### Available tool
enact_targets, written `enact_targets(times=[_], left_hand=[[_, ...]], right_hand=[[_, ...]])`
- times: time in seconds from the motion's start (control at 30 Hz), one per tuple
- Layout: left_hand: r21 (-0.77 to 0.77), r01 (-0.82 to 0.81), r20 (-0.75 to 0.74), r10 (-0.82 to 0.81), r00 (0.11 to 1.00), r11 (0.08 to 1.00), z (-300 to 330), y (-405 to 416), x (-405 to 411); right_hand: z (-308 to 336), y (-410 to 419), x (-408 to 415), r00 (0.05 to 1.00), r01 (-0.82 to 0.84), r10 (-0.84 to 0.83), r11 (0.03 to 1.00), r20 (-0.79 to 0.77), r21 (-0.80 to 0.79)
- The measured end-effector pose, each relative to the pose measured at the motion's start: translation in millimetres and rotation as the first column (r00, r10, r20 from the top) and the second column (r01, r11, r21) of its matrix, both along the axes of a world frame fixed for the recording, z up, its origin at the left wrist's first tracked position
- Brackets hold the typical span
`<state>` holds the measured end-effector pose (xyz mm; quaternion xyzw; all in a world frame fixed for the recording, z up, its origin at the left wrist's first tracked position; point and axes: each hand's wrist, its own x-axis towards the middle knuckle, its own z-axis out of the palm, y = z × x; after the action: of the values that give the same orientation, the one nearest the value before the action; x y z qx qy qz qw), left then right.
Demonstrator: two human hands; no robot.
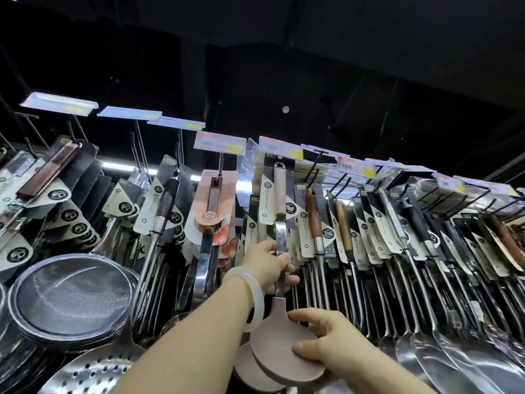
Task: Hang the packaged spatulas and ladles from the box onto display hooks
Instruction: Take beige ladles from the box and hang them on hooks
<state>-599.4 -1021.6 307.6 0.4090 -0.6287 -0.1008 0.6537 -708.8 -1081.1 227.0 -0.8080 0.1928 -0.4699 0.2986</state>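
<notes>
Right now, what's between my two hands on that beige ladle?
In the head view, only the ladle's own steel shaft and beige neck run from the left hand down to the right hand on its bowl.

Price tags [218, 143] along hook fronts: print blurred, unreadable. Top hole of beige-handled ladle [279, 191] sits just under price tag; hook behind it hidden, so on hook or not, cannot tell. Left hand [268, 265] covers part of ladle's steel shaft. Right hand [329, 336] hides right edge of beige bowl; second beige bowl [244, 365] mostly hidden behind first. Mesh strainers [71, 294] cut off by left edge. Steel ladle bowls [454, 362] at lower right smeared, cut by frame edge.
</notes>
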Motion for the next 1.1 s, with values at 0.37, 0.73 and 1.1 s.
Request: enact_targets(times=[0.37, 0.73, 1.1], left_hand=[[-0.019, 0.004, -0.015, -0.005, 1.000, 1.000, -3.7, -13.4, 5.2], [0.027, -0.070, -0.065, 0.071, 0.995, 0.997, -15.3, -28.9, 17.7], [-0.095, -0.832, 0.615, 0.689, 0.383, 0.547, -13.0, -48.5, 25.1]], right_hand=[[-3.7, -5.0, 7.4, 1.000, 0.019, -0.019, 1.000, -0.012, -0.005], [-7.5, -14.7, 13.1, 0.996, 0.023, -0.018, 0.998, -0.087, 0.065], [-4.8, -34.6, 46.6, 0.951, 0.181, -0.199, 0.979, -0.236, -0.097]])
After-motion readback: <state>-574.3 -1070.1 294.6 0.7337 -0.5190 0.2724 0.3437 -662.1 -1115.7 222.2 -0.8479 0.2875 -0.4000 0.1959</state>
